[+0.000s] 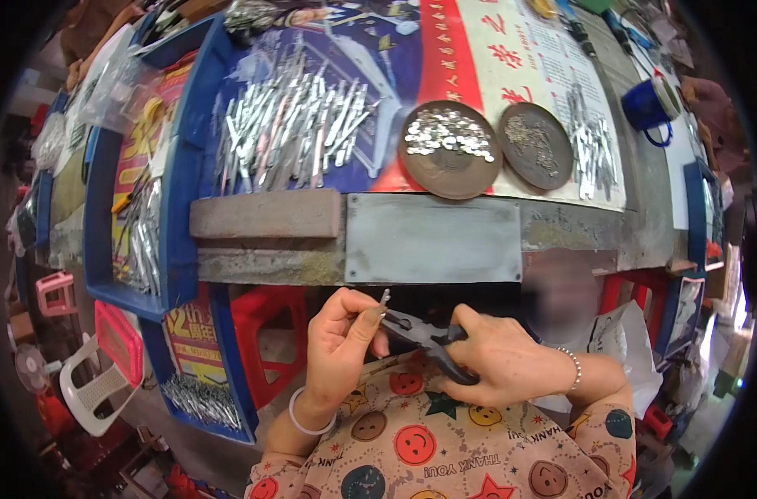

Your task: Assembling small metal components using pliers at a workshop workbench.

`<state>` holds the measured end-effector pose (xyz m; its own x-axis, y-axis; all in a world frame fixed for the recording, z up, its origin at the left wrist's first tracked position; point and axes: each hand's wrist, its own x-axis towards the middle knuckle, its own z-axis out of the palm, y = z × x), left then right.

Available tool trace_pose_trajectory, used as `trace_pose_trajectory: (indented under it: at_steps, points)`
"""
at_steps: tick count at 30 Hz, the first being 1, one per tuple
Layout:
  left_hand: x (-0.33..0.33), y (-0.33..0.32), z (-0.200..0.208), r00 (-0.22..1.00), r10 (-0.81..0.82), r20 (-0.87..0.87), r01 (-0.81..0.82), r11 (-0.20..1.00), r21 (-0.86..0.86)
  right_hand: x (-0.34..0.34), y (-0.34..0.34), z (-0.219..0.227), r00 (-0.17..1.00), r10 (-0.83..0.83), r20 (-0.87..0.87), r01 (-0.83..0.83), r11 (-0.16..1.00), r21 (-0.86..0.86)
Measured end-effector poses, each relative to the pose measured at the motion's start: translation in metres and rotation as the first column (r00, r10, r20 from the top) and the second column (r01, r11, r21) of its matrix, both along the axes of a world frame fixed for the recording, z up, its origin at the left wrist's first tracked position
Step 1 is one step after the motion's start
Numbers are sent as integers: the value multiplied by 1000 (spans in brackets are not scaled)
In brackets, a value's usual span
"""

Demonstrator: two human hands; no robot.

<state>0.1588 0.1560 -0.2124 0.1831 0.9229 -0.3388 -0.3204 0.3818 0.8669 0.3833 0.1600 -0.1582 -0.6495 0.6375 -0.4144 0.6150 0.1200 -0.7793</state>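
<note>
My left hand [338,345] pinches a small silver metal piece [386,296] between thumb and fingers; most of it is hidden by the fingertips. In my right hand [507,356] is a pair of pliers [424,333] with dark handles, its jaws pointing left. The jaws' tip meets the metal piece at my left fingertips; whether they grip it I cannot tell. Both hands are over my lap, just in front of the bench edge. Beyond them a grey metal plate [432,241] lies on the bench, beside a worn rectangular block [266,216].
A heap of silver metal strips [291,125] lies at back left. Two round brown dishes, a larger one [449,179] and a smaller one [554,173], hold small metal parts. More strips [594,154] and a blue mug [644,106] are right. Blue trays [183,283] stand left.
</note>
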Motion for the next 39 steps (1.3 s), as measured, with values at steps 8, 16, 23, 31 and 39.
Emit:
trace_pose_trajectory:
  at_steps: [8,16,23,31,39]
  points:
    - [-46,-37,-6,998,53,-21,-54,997,-62,-17,-19,-4,974,-152,-165,107,962,-252]
    - [-261,-190,-56,83,591,-802,-597,674,435,-46,-14,-9,997,-17,-71,14,999,-31]
    - [-315,-250,-92,-145,481,-865,-473,734,487,-66,-13,-5,996,82,-44,-83,996,-32]
    - [-304,-220,-66,-172,445,-879,-366,799,476,-45,-17,-15,998,54,-26,-54,998,-30]
    - [-153,-34,34,333,489,-806,278,766,580,-29,-31,-32,989,67,-135,-68,998,1]
